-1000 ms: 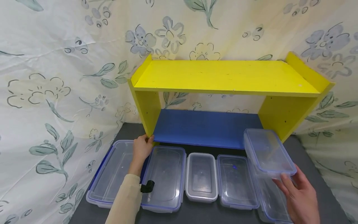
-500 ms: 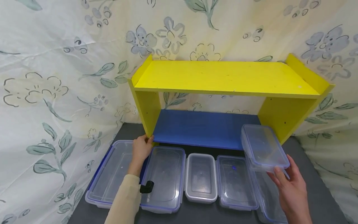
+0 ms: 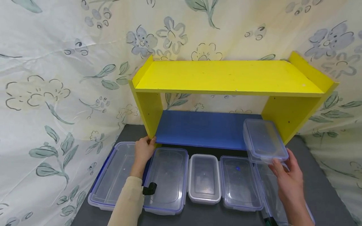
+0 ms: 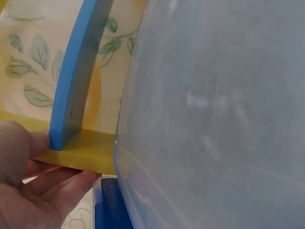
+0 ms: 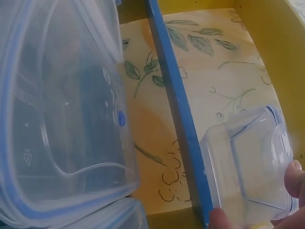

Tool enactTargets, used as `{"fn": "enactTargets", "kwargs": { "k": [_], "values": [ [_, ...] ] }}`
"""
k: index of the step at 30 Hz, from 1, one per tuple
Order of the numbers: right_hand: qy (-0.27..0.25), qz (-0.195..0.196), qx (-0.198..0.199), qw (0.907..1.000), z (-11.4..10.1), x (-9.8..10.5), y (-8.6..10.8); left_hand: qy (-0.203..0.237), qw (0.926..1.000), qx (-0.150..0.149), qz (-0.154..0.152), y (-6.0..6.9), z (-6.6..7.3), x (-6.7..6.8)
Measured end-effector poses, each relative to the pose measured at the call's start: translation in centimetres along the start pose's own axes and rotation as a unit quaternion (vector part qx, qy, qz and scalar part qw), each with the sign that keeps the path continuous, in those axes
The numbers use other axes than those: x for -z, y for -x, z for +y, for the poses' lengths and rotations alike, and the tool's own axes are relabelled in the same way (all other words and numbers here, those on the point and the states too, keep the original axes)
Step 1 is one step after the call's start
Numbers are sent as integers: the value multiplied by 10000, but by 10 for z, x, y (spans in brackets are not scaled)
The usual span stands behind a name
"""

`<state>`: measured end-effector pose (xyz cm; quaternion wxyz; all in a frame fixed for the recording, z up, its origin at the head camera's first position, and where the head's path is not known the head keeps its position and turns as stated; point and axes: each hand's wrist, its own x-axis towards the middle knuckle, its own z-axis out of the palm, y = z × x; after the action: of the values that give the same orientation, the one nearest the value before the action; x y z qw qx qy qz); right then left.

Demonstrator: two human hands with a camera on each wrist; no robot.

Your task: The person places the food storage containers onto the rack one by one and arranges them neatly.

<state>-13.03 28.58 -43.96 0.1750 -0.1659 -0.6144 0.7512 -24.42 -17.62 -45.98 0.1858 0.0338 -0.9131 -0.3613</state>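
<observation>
Held container [image 3: 265, 138], lengthwise toward shelf [image 3: 203, 128]

Small symbols [image 5: 27, 156], too faint to read, mark a blue-rimmed lid [image 5: 71, 109].

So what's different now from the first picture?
The right hand and the clear box it holds moved back and a bit left, farther in over the blue board. Nothing was let go or newly grabbed. The left hand still grips the yellow shelf's left side, and the row of boxes stayed put.
</observation>
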Motion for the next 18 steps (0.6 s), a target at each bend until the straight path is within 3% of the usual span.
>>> {"fn": "enactTargets", "kwargs": {
  "k": [7, 13, 18],
  "values": [
    [1386, 520, -207, 9888, -3, -8, -7, -38, 10000, -13, -3, 1, 2, 3],
    [2410, 590, -33, 9687, -5, -11, -11, -57, 10000, 8, -7, 1, 0, 2],
    [2881, 699, 209, 9548, -5, -12, -13, -48, 10000, 83, -12, 1, 1, 1]
  ]
}}
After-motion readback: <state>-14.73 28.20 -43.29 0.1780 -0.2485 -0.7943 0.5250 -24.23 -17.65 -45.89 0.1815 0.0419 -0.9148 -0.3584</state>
